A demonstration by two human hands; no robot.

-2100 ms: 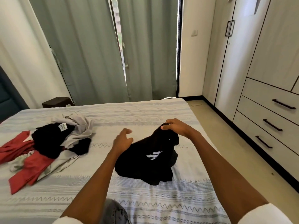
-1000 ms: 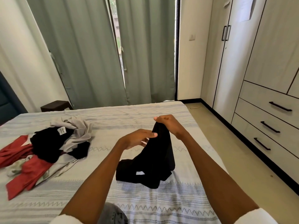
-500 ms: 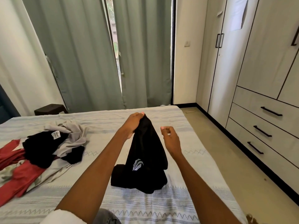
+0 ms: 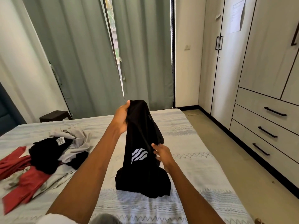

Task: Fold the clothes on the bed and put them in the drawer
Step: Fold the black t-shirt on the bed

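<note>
Black garment (image 4: 142, 152) hung lengthwise from the left hand's (image 4: 121, 118) pinch above the bed (image 4: 186, 143); right hand (image 4: 162, 153) gripped its side lower down.

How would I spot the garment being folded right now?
On the striped bed, look right of the clothes pile. The black garment hangs from the left hand, the right hand touching it. Only it shows a white striped logo.

Both arms extended forward, bare to short white sleeves. Left hand (image 4: 121, 118) raised high, fingers curled, gripping top of garment (image 4: 142, 143). Right hand (image 4: 162, 153) lower, fingers spread against garment's right side at mid-height; grip there cannot be confirmed.
</note>
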